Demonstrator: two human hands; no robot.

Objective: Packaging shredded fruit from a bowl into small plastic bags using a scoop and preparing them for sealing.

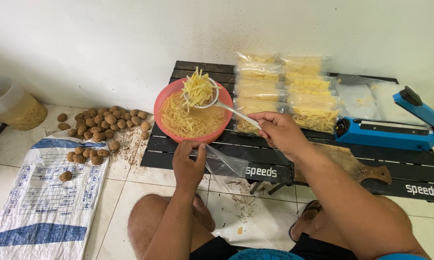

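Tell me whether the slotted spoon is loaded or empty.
Loaded: the slotted spoon, held by the right hand, carries a heap of potato strips above the red bowl.

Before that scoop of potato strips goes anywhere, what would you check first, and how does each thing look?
1. Ladle loaded: ok, heaped with potato strips above the red bowl.
2. Right hand gripping the ladle handle: ok.
3. Left hand holding the clear plastic bag: ok.
4. Bag mouth open wide enough: cannot tell.
5. Strips hanging over the ladle's edge: not ok, some may drop.
6. Sealed bags and blue heat sealer out of the way: ok.
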